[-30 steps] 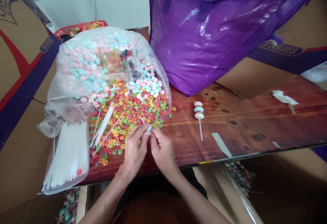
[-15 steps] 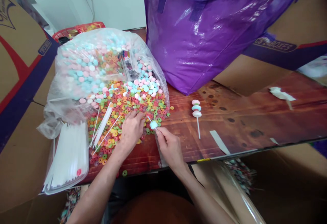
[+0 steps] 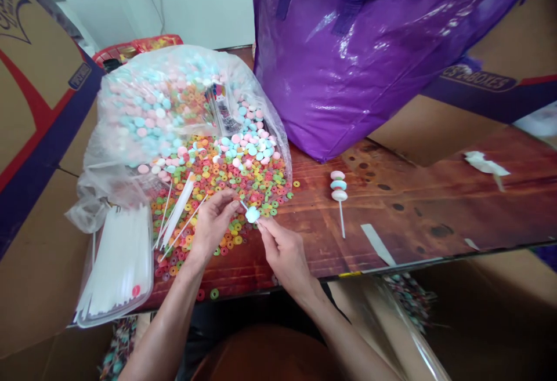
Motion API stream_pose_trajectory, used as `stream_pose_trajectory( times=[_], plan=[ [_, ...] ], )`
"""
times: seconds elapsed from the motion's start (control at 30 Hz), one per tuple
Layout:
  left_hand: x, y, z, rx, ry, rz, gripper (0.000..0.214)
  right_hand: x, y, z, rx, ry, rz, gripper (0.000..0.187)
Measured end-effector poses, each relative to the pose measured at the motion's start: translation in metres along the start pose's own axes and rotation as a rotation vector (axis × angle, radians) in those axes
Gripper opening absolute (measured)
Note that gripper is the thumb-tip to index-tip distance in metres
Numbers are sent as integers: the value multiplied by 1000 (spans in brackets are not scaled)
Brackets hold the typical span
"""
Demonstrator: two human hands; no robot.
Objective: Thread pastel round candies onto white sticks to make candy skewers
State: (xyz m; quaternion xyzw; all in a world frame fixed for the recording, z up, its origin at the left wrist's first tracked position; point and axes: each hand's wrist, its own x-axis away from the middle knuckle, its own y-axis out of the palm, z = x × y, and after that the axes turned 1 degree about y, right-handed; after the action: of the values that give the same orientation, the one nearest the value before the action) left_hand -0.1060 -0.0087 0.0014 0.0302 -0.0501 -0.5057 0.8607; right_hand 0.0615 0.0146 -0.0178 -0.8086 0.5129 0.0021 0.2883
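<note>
Between the hands: 1 white stick (image 3: 243, 204) w/ pale-blue candy disc (image 3: 251, 214) threaded on. R hand (image 3: 285, 253) pinches stick's lower end. L hand (image 3: 213, 223) fingertips pinched shut at stick's tip; contents too small to tell. Beyond L hand: loose candy rings (image 3: 226, 175), clear bag (image 3: 143, 108). Right of R hand: loaded skewer (image 3: 339, 187), flat on table (image 3: 413, 218).

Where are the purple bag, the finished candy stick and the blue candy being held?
Shiny purple plastic bag (image 3: 348, 68), head view: its glossy front.
White stick with three round candies (image 3: 338, 186), head view: middle blue candy.
Pale blue round candy on held stick (image 3: 252, 214), head view: its centre.
</note>
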Motion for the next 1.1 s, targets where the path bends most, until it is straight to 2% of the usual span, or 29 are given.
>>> stream_pose_trajectory(
  times=[0.1,0.27,0.47,0.67,0.8,0.93,1.1],
  plan=[
    [1,-1,-5,10,-13,18,28,2,1,2,48,-29,-9,29],
    [5,1,-8,-2,-2,51,27,2,3,0,119,0,-5,28],
    [6,-3,-5,32,-95,45,32,3,4,1,-20,14,19,27],
    [6,-8,-7,106,-169,59,35,3,6,1,-41,3,19,27],
    [6,-8,-2,136,-204,14,30,2,8,-2,-12,-11,40,26],
    [5,-8,5,126,-223,-30,35,0,9,-3,2,-27,6,27],
    [11,-10,6,78,-217,-148,32,-5,9,-4,-20,-19,18,28]
  ],
)
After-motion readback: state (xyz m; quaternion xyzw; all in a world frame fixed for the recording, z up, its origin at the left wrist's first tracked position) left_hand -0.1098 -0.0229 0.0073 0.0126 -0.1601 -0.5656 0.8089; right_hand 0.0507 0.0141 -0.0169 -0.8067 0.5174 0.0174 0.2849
